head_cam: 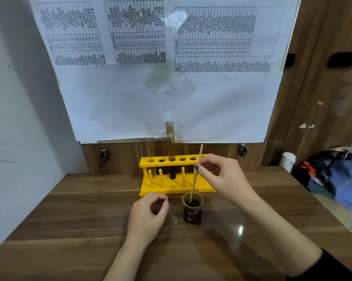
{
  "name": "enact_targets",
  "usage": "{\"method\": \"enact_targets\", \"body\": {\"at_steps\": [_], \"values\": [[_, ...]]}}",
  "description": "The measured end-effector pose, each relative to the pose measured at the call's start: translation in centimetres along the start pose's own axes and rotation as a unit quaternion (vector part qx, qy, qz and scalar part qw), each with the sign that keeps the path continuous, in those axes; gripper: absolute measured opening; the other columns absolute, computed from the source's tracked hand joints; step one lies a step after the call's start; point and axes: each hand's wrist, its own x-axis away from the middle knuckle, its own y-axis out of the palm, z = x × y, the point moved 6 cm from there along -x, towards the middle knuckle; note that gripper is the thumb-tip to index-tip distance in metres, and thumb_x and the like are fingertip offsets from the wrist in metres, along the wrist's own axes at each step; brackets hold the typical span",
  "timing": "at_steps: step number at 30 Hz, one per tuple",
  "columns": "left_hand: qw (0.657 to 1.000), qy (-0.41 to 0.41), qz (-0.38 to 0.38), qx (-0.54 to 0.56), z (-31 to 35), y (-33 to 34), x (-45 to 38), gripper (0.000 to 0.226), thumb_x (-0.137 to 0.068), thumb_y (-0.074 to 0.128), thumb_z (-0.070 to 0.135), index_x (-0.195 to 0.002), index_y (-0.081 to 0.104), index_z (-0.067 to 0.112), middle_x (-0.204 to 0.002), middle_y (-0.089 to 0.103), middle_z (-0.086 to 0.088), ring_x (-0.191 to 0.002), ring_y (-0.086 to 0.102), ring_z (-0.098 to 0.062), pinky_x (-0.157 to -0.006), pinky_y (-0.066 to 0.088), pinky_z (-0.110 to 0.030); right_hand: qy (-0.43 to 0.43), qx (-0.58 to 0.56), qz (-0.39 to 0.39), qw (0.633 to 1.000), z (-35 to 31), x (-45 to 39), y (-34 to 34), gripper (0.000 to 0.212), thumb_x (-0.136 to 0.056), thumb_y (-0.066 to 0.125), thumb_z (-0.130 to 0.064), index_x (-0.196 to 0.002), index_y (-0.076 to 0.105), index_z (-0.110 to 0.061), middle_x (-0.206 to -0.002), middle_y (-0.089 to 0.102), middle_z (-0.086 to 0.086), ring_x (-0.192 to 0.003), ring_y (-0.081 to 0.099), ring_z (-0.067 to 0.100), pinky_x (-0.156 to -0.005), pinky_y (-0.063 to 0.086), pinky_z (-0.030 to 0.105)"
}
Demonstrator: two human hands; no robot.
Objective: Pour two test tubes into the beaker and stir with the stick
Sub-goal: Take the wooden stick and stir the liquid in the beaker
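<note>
Setting: dark wood-grain desk [90, 220] against a wall hung with large white sheets of printed tables [171, 57]; brown wooden panel to the right, a heap of blue and dark cloth [337, 179] on the floor beyond the desk edge.

Item 1: yellow test tube rack [177, 175], at the back of the desk, upright pegs along its base.

Item 2: clear test tube [149, 147], standing in the rack's leftmost hole, looks nearly empty.

Item 3: stained test tube [171, 147], standing two holes further right, brown residue on the glass, dark liquid at the bottom.

Item 4: small glass beaker [192, 207], on the desk just in front of the rack, holding dark brown liquid.

Item 5: wooden stick [195, 175], tilted, lower end dipped in the beaker's liquid, upper end rising past my fingers.

Item 6: my right hand [221, 177], above and behind the beaker, thumb and fingertips pinched on the stick near its upper part.

Item 7: my left hand [148, 216], just left of the beaker and not touching it, fingers curled loosely inward, holding nothing.
</note>
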Motion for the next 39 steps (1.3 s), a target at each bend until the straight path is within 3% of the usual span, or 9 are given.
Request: {"method": "enact_targets", "body": {"at_steps": [5,9,14,21,28,34,39], "values": [[1.000,0.005,0.008,0.001,0.0,0.0,-0.1,0.009,-0.084,0.068,0.018,-0.084,0.072,0.026,-0.083,0.069,0.017,-0.082,0.064,-0.001,-0.071,0.051,-0.018,-0.030,0.055,0.032,0.998,-0.3,0.2,-1.3,0.010,-0.088,0.063,-0.024,-0.083,0.069,-0.019,-0.071,0.067,-0.008,-0.068,0.062,0.009,-0.059,0.051,0.024],[0.999,-0.003,0.031,0.007,-0.2,-0.3,-0.2,0.012,-0.085,0.066,0.016,-0.080,0.070,0.027,-0.079,0.069,0.016,-0.078,0.064,-0.002,-0.067,0.049,-0.018,-0.030,0.024,-0.001,0.999,-0.6,0.3,-0.8,0.013,-0.088,0.065,-0.022,-0.075,0.066,-0.022,-0.065,0.063,-0.010,-0.062,0.057,0.005,-0.057,0.046,0.019],[0.999,-0.004,0.032,0.006,-0.4,-0.3,-0.2,0.012,-0.086,0.065,0.017,-0.079,0.069,0.026,-0.079,0.069,0.014,-0.077,0.064,-0.003,-0.066,0.047,-0.017,-0.040,-0.013,-0.014,0.999,-1.1,0.1,0.7,0.012,-0.088,0.066,-0.020,-0.076,0.068,-0.023,-0.067,0.065,-0.009,-0.068,0.061,0.009,-0.062,0.052,0.028],[1.000,-0.003,0.028,0.011,-0.2,-0.3,-0.3,0.016,-0.086,0.065,0.017,-0.078,0.066,0.032,-0.078,0.067,0.015,-0.080,0.062,-0.003,-0.063,0.044,-0.009,-0.048,0.073,0.015,0.996,-0.1,-0.1,-0.5,0.012,-0.087,0.060,-0.029,-0.080,0.068,-0.024,-0.069,0.065,-0.013,-0.067,0.062,0.011,-0.061,0.055,0.035],[0.999,-0.002,0.033,0.019,-0.2,-0.7,-0.2,0.015,-0.086,0.065,0.015,-0.079,0.068,0.028,-0.078,0.068,0.012,-0.077,0.063,-0.005,-0.063,0.046,-0.013,-0.063,0.032,-0.007,0.997,-0.7,0.3,0.7,0.011,-0.088,0.063,-0.022,-0.080,0.068,-0.026,-0.069,0.062,-0.020,-0.070,0.061,0.003,-0.061,0.047,0.013],[0.999,-0.007,0.033,0.018,-0.1,-0.7,-0.3,0.013,-0.086,0.065,0.015,-0.080,0.070,0.025,-0.078,0.068,0.013,-0.076,0.063,-0.005,-0.063,0.048,-0.016,-0.070,0.078,0.008,0.994,-0.7,0.6,0.2,0.012,-0.089,0.058,-0.024,-0.084,0.068,-0.020,-0.077,0.067,-0.009,-0.071,0.062,0.013,-0.064,0.055,0.039],[0.999,-0.006,0.033,0.014,0.0,-0.7,-0.3,0.011,-0.087,0.064,0.016,-0.081,0.071,0.024,-0.078,0.068,0.014,-0.078,0.063,-0.004,-0.063,0.048,-0.015,-0.069,0.061,-0.008,0.996,-1.2,0.7,0.4,0.012,-0.088,0.058,-0.026,-0.081,0.067,-0.023,-0.073,0.064,-0.014,-0.070,0.062,0.010,-0.063,0.056,0.037]]}}
